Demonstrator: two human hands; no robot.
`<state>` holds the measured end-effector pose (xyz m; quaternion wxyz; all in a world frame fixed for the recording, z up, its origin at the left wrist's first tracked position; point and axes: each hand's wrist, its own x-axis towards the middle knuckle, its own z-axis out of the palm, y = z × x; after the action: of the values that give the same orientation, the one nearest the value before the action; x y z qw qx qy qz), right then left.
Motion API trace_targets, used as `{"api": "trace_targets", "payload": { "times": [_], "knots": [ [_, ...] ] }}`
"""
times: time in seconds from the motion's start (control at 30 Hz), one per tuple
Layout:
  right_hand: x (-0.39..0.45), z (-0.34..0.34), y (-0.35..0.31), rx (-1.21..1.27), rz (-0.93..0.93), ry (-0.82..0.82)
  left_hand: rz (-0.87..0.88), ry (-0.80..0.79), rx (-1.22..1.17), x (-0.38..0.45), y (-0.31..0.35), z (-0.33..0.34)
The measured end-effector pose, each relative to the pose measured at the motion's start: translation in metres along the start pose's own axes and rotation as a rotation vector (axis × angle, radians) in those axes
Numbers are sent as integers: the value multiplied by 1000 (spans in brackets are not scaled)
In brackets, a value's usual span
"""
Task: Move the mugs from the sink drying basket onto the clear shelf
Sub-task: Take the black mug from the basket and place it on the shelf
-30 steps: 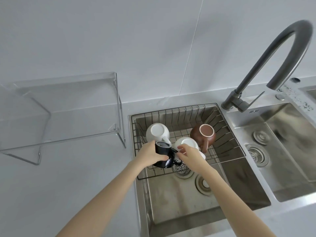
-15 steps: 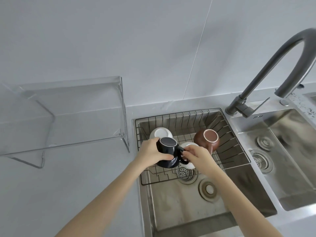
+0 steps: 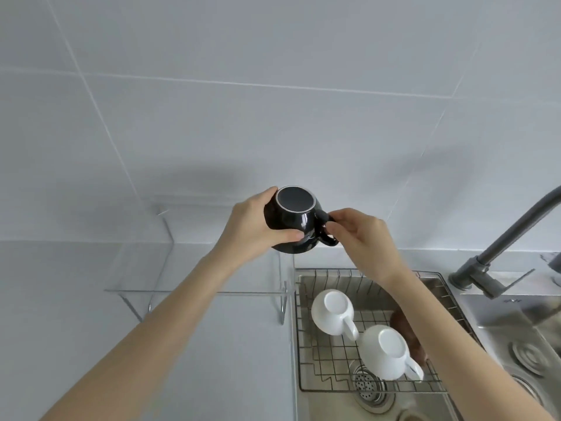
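A black mug (image 3: 294,218) is held upside down in the air, above the right end of the clear shelf (image 3: 194,291). My left hand (image 3: 252,227) wraps its body from the left. My right hand (image 3: 358,235) pinches its handle from the right. Below, the wire drying basket (image 3: 331,387) sits in the sink with two white mugs upside down: one (image 3: 332,311) at the back left, one (image 3: 387,350) nearer the front. A brown mug (image 3: 406,329) lies mostly hidden behind my right forearm.
A grey tap (image 3: 491,253) rises at the right, between the left sink bowl and a second bowl (image 3: 528,338). The grey counter (image 3: 76,299) runs left under the shelf. A tiled wall stands close behind.
Both hands have lifted the black mug out of the basket, up and to the left, over the shelf's right end. The camera has tilted upward.
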<state>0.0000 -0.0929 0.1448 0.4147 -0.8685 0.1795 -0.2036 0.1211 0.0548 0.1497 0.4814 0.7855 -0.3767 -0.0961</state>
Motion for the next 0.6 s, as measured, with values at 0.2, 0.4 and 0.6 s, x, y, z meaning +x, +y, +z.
{"api": "trace_targets", "payload": {
  "times": [0.2,0.4,0.6],
  "knots": [
    [41,74,-39,0,-83,-74,-71,69,27,2,-53,-72],
    [68,142,-54,8,-52,-138,-169,96,-4,2,-109,-111],
    [92,186,-55,9,-20,-186,-234,126,-11,13,-153,-130]
  ]
}}
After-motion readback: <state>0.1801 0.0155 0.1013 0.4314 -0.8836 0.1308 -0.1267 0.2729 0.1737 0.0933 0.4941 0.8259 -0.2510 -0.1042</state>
